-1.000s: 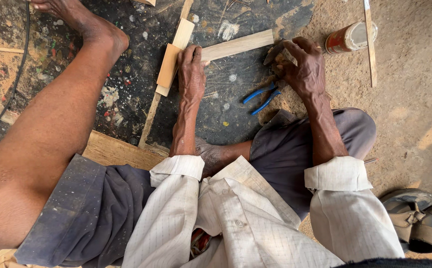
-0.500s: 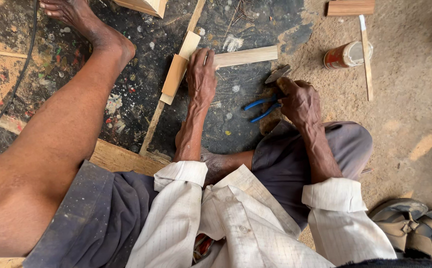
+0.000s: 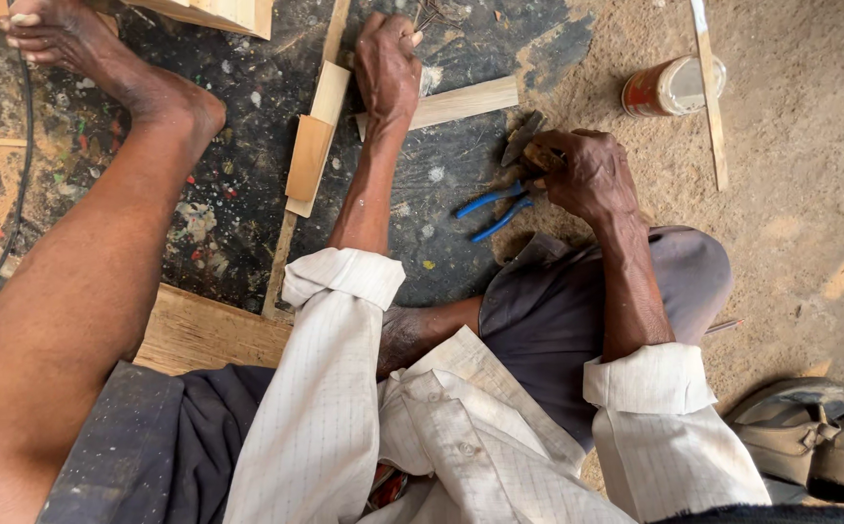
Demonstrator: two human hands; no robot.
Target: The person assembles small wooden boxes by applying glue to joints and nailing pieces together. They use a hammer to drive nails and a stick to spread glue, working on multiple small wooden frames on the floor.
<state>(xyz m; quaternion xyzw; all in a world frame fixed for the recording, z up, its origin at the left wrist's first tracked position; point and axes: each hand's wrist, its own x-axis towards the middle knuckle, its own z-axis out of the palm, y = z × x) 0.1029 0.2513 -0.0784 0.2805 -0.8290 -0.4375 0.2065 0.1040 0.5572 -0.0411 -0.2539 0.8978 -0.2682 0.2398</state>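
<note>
- The dark paint-spattered board (image 3: 247, 213) on the floor served as the work surface; every place below is told from it.
- The person's bare leg (image 3: 82, 252) stretched across the board's left part, the foot at its far edge.
- A pale wooden strip (image 3: 465, 100) lay across the board's far right part, one end under the left hand.
- Two short stacked wood pieces (image 3: 313, 150) lay near the board's middle, just left of the left forearm.
- The left hand (image 3: 388, 63) was closed in a fist on the strip's near end; something thin seemed pinched in it, too small to tell.
- The right hand (image 3: 587, 173), at the board's right edge, was curled shut around a hammer (image 3: 529, 146).
- Blue-handled pliers (image 3: 495, 206) lay just beside the right hand, touching the board's edge.
- A small tin (image 3: 669, 87) stood on the sand, off to the board's right.
- Risk, as a judgement: with the fist so close on the strip, a hammer swing could catch the fingers, or the unclamped strip could skid.
</note>
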